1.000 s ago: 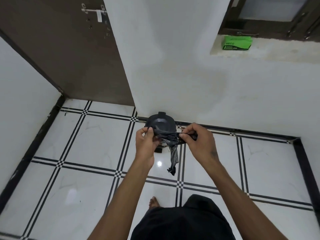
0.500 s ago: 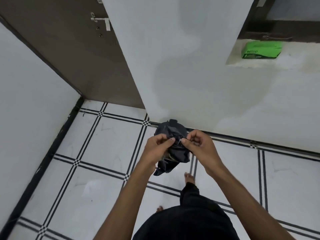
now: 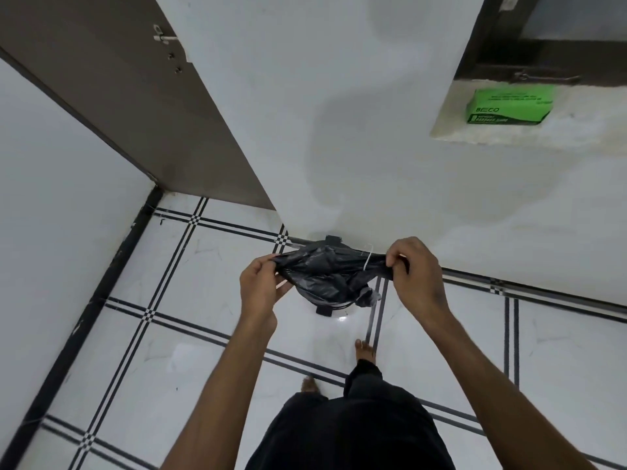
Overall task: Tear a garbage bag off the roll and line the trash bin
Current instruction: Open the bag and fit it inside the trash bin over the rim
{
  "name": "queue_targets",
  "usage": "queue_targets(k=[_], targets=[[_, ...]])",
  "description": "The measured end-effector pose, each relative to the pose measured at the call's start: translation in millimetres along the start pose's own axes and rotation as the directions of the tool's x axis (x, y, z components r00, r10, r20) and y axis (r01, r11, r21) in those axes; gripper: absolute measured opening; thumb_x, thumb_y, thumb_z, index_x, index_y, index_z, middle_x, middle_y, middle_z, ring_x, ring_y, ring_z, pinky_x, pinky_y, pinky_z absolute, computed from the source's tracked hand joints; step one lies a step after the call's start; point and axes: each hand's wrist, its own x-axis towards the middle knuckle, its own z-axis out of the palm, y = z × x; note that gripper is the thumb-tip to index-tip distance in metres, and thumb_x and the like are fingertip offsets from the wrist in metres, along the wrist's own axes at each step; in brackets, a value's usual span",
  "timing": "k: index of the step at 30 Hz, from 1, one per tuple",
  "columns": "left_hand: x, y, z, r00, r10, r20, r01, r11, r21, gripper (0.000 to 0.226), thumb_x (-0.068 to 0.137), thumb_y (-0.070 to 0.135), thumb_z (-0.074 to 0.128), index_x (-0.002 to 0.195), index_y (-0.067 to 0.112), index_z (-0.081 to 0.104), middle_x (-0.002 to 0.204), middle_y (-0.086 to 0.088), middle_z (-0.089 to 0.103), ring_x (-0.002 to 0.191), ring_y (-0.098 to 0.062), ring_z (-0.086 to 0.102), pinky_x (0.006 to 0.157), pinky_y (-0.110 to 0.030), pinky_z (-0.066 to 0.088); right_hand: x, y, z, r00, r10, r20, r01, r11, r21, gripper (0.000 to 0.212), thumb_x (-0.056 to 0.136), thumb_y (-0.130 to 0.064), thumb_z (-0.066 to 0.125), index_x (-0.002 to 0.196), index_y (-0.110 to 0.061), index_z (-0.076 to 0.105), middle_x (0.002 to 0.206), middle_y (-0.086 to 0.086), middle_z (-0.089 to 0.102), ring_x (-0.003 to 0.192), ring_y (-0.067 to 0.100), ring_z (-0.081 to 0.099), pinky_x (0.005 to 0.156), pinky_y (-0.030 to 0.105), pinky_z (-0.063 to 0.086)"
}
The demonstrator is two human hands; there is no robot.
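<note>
A person stands w/ both hands out in front, holding a black garbage bag (image 3: pixel 330 273) up in the air, just over the floor by the white wall. The left hand (image 3: pixel 259 286) pinches the bag's left edge w/ curled fingers and thumb. The right hand (image 3: pixel 412 271) pinches the right edge the same way, fingers curled tight round a bunch of plastic. The bag is pulled out wide between the 2 hands but is crumpled and not open yet. A thin white string (image 3: pixel 368 257) hangs near the right side of it. Under the bag sits the dark trash bin (image 3: pixel 324 311), mostly hidden, only small black bits poke out, so I can't tell if the bin lid is up. The bag looks very light, thin and floppy. It is prob. a bit slippery, and it could rip if pulled too hard. Best place to hold is the top rim, one side in each hand, then rub the 2 layers apart to find the mouth. A green box (image 3: pixel 509 105) rests on the window ledge (image 3: pixel 451 128), well apart from the hands. Bare feet show on the tile floor (image 3: pixel 101 334).
</note>
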Motion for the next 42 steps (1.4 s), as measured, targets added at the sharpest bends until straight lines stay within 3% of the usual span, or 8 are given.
queue_targets(k=[6, 9, 14, 21, 24, 29, 34, 42], targets=[[24, 6, -8, 0.995, -0.093, 0.021, 0.095, 0.991, -0.091, 0.029, 0.097, 0.005, 0.041, 0.114, 0.007, 0.065, 0.111, -0.017, 0.07, 0.098, -0.03, 0.065, 0.087, -0.045, 0.056, 9, -10, 14, 0.932, -0.237, 0.276, 0.317, 0.901, -0.296, 0.033, 0.086, -0.002, 0.066, 0.104, -0.029, 0.076, 0.122, -0.006, 0.056, 0.061, 0.011, 0.052, 0.063, 0.018, 0.035], [30, 11, -23, 0.995, 0.092, 0.029, -0.096, 0.978, 0.188, 0.028, 0.098, 0.013, 0.038, 0.107, 0.008, 0.064, 0.107, -0.013, 0.071, 0.097, -0.029, 0.065, 0.086, -0.043, 0.054, 10, -11, 19, 0.906, -0.216, 0.365, 0.35, 0.866, -0.356, 0.037, 0.089, -0.007, 0.063, 0.11, -0.036, 0.074, 0.124, -0.011, 0.056, 0.065, 0.009, 0.048, 0.063, 0.018, 0.033], [40, 17, -59, 0.734, 0.586, 0.342, -0.567, 0.251, 0.785, 0.021, 0.098, 0.019, 0.041, 0.095, 0.016, 0.062, 0.077, -0.003, 0.067, 0.07, -0.027, 0.061, 0.064, -0.037, 0.048, 12, -23, 22, 0.961, -0.16, 0.227, 0.247, 0.865, -0.437, 0.041, 0.086, -0.001, 0.054, 0.11, -0.03, 0.072, 0.115, -0.012, 0.059, 0.076, 0.016, 0.061, 0.059, 0.018, 0.035], [75, 31, -101, 0.732, 0.413, 0.542, -0.584, -0.03, 0.811, 0.028, 0.091, 0.007, 0.051, 0.103, 0.023, 0.071, 0.087, -0.005, 0.072, 0.072, -0.025, 0.058, 0.062, -0.03, 0.041, 8, -41, 24, 0.977, -0.119, 0.178, 0.2, 0.811, -0.55, 0.043, 0.083, -0.001, 0.054, 0.113, -0.027, 0.071, 0.128, -0.019, 0.062, 0.102, 0.011, 0.065, 0.067, 0.012, 0.041], [85, 43, -110, 0.797, 0.359, 0.486, -0.548, 0.09, 0.832, 0.028, 0.087, 0.005, 0.051, 0.095, 0.025, 0.07, 0.086, -0.001, 0.069, 0.076, -0.025, 0.06, 0.062, -0.029, 0.041, 0, -35, 29, 0.978, -0.084, 0.19, 0.181, 0.795, -0.579, 0.049, 0.08, 0.007, 0.055, 0.113, -0.025, 0.073, 0.136, -0.016, 0.06, 0.116, 0.014, 0.064, 0.085, 0.027, 0.051], [93, 62, -117, 0.93, -0.025, 0.367, -0.055, 0.977, 0.206, 0.022, 0.097, -0.003, 0.043, 0.091, 0.01, 0.059, 0.099, -0.012, 0.066, 0.095, -0.028, 0.067, 0.071, -0.034, 0.064, -9, -26, 27, 0.977, 0.024, 0.211, 0.12, 0.758, -0.642, 0.062, 0.078, 0.013, 0.049, 0.122, -0.025, 0.07, 0.129, -0.007, 0.067, 0.113, 0.026, 0.064, 0.089, 0.035, 0.052], [105, 56, -121, 0.938, -0.209, 0.276, 0.312, 0.857, -0.411, 0.018, 0.104, 0.004, 0.039, 0.088, 0.008, 0.048, 0.062, -0.001, 0.042, 0.046, -0.01, 0.043, 0.052, -0.028, 0.058, -19, -20, 29, 0.985, 0.134, 0.107, -0.026, 0.734, -0.678, 0.059, 0.078, 0.008, 0.047, 0.113, -0.031, 0.072, 0.105, -0.002, 0.075, 0.094, 0.029, 0.067, 0.071, 0.03, 0.049], [76, 32, -100, 0.922, 0.079, 0.38, -0.152, 0.974, 0.168, 0.011, 0.101, 0.027, 0.054, 0.106, 0.018, 0.058, 0.088, 0.001, 0.064, 0.08, -0.015, 0.061, 0.079, -0.028, 0.056, -31, -49, 42, 0.99, -0.027, 0.141, 0.081, 0.916, -0.393, 0.037, 0.08, 0.0, 0.052, 0.101, -0.018, 0.078, 0.098, -0.004, 0.075, 0.089, 0.02, 0.068, 0.081, 0.035, 0.054]])
